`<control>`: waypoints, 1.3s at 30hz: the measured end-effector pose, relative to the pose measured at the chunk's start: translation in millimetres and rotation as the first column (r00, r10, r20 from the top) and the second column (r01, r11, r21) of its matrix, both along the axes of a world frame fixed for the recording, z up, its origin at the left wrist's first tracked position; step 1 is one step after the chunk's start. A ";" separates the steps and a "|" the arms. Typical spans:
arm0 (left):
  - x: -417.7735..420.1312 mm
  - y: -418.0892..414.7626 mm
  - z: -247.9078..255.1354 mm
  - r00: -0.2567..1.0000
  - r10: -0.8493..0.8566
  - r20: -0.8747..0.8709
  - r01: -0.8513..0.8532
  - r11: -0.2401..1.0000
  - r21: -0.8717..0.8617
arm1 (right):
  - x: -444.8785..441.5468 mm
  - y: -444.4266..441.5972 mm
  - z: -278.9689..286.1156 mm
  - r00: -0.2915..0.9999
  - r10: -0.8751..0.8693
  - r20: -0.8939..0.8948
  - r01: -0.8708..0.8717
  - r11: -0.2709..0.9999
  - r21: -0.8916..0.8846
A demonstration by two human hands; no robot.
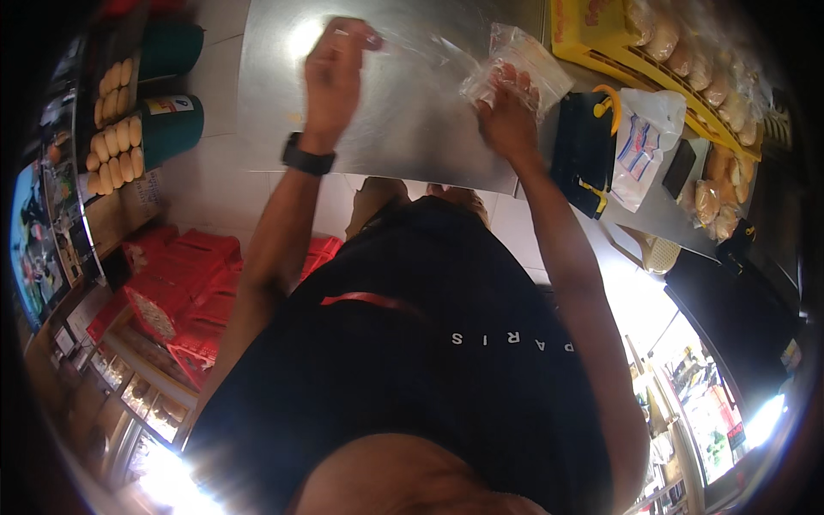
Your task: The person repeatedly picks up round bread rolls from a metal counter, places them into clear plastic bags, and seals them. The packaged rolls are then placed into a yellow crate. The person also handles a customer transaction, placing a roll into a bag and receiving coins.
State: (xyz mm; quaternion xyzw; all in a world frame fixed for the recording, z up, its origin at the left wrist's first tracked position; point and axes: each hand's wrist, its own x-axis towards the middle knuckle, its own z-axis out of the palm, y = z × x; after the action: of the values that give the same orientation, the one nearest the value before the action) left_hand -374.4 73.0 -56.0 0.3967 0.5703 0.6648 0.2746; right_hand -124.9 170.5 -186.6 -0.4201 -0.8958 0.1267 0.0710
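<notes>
My left hand point(336, 71) is raised over the steel tabletop point(405, 138), a dark band on its wrist. Its fingers are curled and blurred. Clear plastic film point(431, 55) spreads between its fingertips and the right side; whether the fingers pinch it cannot be told. On a pile of clear plastic bags point(547, 77) lies my right hand point(512, 122), palm down with fingers apart. Some plastic shows over its fingertips.
A yellow crate point(595, 42) of bagged bread stands at the far right. Near it are a dark container point(582, 154) with yellow handles, a white printed bag point(647, 145) and a dark flat object point(680, 168). Red crates point(199, 257) and bread rolls point(116, 154) are at the left.
</notes>
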 end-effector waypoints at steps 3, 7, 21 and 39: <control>-51.5 -1.7 20.4 0.980 -0.151 -0.129 0.145 0.988 -0.053 | -2.1 13.7 -4.6 0.997 0.067 0.029 -0.068 0.997 0.044; -59.0 -6.1 13.3 0.947 -0.264 0.182 0.301 0.927 -0.223 | -2.4 49.8 51.7 0.984 0.094 0.153 -0.002 0.859 -0.512; -96.1 -11.6 6.1 0.919 -0.280 0.279 0.365 0.871 -0.328 | -165.4 20.3 127.9 0.731 -0.480 -0.485 -0.418 0.246 -0.874; -280.8 1.8 -95.8 0.796 -0.012 0.605 0.085 0.992 -0.093 | -348.3 85.4 64.3 0.865 -0.203 -0.459 -0.442 0.126 -0.888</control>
State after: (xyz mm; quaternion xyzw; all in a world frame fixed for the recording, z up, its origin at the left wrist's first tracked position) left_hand -655.2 74.8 -151.9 0.1625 0.4803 0.7150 0.4813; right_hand -473.2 255.9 -122.2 -0.2377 -0.5702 0.7862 -0.0156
